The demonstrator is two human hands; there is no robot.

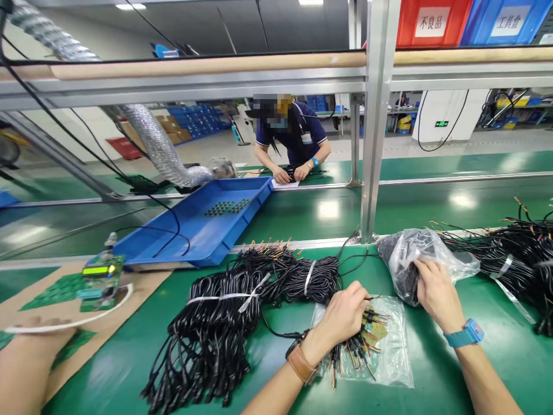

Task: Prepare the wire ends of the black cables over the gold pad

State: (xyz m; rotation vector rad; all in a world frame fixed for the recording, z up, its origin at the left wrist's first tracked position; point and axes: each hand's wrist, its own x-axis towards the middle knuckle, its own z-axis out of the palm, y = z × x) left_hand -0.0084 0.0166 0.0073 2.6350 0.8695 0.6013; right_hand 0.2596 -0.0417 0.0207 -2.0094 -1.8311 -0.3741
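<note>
On a green workbench [116,351], a clear plastic bag [401,253] of dark contents sits at right; the right hand [436,291] touches it, its grip unclear. Nearer, the left hand [343,311] curls above short wire leads [358,351] on a flat clear bag [400,360]; whether it pinches one is hidden. The leads look light, flexible, delicate-tipped; best held by their black sleeving. The plastic looks soft, slippery.

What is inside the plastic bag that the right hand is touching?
Dark contents show through the plastic bag, but individual pieces can't be made out. The right hand hides part of the bag.
</note>
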